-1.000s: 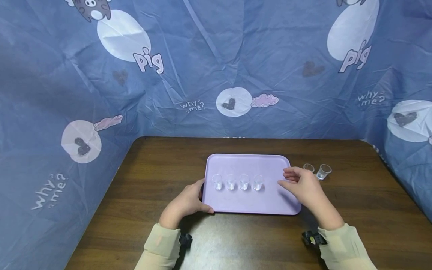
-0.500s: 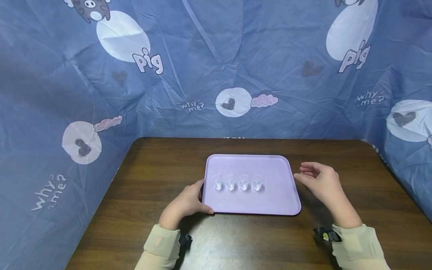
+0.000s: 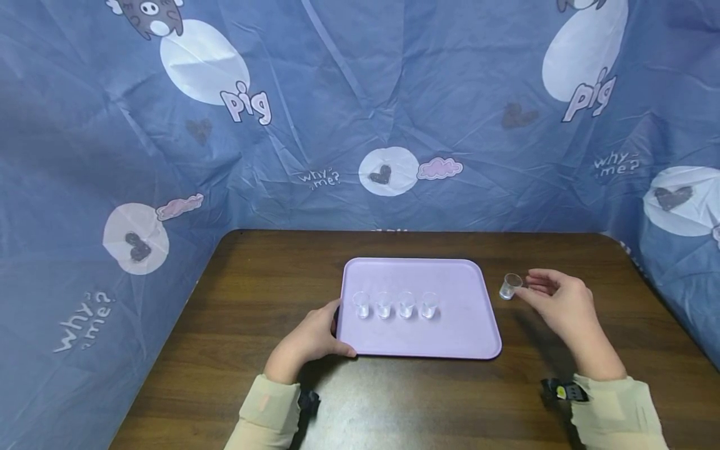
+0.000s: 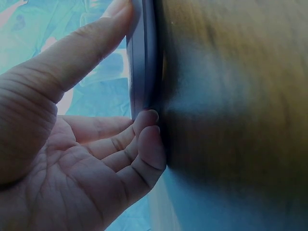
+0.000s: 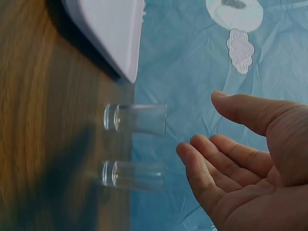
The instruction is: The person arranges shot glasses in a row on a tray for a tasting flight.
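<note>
My left hand [image 3: 311,337] grips the lilac tray [image 3: 472,340] at its left end. In the left wrist view the thumb [image 4: 96,45] lies along the tray rim [image 4: 140,57], and the curled fingertips are at its side. A row of several clear shot glasses [image 3: 407,305] stands upright on the tray. My right hand [image 3: 562,306] holds nothing, fingers loosely bent and thumb apart. Just left of it a shot glass [image 3: 510,286] stands on the table. The right wrist view shows this glass [image 5: 137,119] and a second one [image 5: 134,174], which the hand hides in the head view.
The brown wooden table [image 3: 247,294] carries the tray near its middle. A blue printed cloth [image 3: 315,119] hangs behind the table and along its sides. Each wrist wears a dark strapped device, such as the right wrist camera [image 3: 564,390].
My right hand has moved right, from over the tray's right edge to beside the loose shot glasses, and now covers one of them. My left hand and the tray have stayed put.
</note>
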A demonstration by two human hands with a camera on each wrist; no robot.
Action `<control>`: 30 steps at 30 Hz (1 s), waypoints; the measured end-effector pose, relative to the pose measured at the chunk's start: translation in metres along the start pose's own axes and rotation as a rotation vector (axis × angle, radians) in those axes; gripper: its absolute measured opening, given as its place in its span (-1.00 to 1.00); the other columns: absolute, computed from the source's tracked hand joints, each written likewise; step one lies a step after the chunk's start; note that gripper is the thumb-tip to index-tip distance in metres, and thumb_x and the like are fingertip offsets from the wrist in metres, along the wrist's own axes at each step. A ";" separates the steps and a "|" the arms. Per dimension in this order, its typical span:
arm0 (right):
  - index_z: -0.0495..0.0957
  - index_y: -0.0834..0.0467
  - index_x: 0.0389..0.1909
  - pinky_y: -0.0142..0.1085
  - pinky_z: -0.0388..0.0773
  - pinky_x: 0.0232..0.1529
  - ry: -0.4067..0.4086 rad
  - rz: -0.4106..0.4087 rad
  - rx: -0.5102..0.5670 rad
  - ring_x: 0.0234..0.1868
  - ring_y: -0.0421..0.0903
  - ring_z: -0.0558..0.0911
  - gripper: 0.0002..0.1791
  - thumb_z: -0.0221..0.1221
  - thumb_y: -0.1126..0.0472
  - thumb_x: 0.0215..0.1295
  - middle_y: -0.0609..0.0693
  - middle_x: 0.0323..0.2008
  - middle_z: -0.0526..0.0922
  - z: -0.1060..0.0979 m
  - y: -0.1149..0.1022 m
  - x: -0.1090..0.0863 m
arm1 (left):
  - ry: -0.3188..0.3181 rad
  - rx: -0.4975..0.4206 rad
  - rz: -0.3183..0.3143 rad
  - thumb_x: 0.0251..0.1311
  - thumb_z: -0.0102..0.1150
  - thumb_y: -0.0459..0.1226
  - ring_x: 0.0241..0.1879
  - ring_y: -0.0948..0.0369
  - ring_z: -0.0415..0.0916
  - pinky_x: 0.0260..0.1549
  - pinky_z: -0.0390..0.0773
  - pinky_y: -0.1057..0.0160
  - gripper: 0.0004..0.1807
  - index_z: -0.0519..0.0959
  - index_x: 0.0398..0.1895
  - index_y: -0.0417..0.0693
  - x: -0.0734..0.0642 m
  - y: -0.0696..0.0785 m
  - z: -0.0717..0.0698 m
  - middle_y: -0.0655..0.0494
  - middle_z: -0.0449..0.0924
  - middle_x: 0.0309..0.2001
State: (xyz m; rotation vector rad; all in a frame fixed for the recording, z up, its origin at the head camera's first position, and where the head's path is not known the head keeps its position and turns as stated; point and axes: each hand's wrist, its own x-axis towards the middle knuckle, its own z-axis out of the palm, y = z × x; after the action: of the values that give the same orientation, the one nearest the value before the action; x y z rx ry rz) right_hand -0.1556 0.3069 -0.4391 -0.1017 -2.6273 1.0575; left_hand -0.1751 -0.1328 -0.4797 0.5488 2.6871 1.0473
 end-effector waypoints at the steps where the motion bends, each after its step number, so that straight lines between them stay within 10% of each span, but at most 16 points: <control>1: 0.60 0.44 0.07 -0.59 0.47 -0.40 0.001 0.006 -0.008 -0.12 0.21 0.71 -0.47 0.46 0.16 0.21 0.32 -0.12 0.71 -0.002 0.002 0.000 | -0.002 -0.002 -0.004 -0.33 0.77 -0.22 -0.08 0.03 0.54 -0.01 0.51 -0.04 0.14 0.33 0.39 -0.37 0.000 0.000 0.001 -0.14 0.60 -0.02; 22: 0.58 0.46 0.09 -0.64 0.38 -0.36 0.058 0.047 -0.071 -0.10 0.17 0.69 -0.43 0.48 0.18 0.18 0.34 -0.07 0.69 -0.011 0.024 0.008 | -0.012 -0.012 -0.024 -0.31 0.76 -0.22 -0.08 0.05 0.54 -0.01 0.52 -0.03 0.16 0.29 0.42 -0.39 0.002 -0.002 0.000 -0.15 0.59 0.01; 30: 0.56 0.47 0.11 -0.21 0.39 -0.10 0.064 0.071 -0.101 -0.07 0.27 0.69 -0.43 0.44 0.16 0.23 0.35 -0.06 0.68 -0.014 0.028 0.011 | -0.012 -0.004 -0.027 -0.30 0.76 -0.21 -0.12 0.08 0.53 -0.03 0.52 -0.01 0.17 0.28 0.42 -0.40 0.002 -0.002 0.000 -0.12 0.60 -0.03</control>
State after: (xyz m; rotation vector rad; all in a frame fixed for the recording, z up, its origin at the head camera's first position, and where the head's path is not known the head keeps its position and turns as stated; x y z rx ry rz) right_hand -0.1631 0.3382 -0.4457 -0.2496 -2.6359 0.9271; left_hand -0.1774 -0.1334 -0.4818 0.5144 2.6738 1.0383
